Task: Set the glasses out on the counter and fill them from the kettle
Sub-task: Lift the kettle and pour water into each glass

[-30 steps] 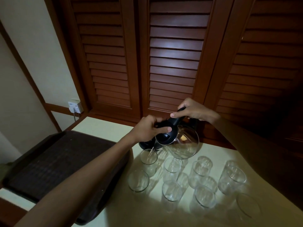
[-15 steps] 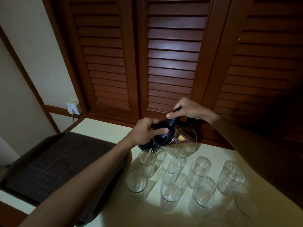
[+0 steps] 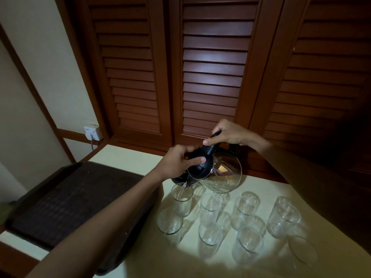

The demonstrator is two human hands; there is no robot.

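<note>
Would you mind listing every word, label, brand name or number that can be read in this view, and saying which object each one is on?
None: no text can be read anywhere in this view.
kettle: no brand or level marks can be made out on its black lid or its glass body.
glasses: plain clear glass, no print.
wall socket: no lettering legible; too small to tell.
dark tray: no label visible.

Bare counter (image 3: 128,157) behind tray (image 3: 76,199); glasses (image 3: 210,233) crowding right.
</note>
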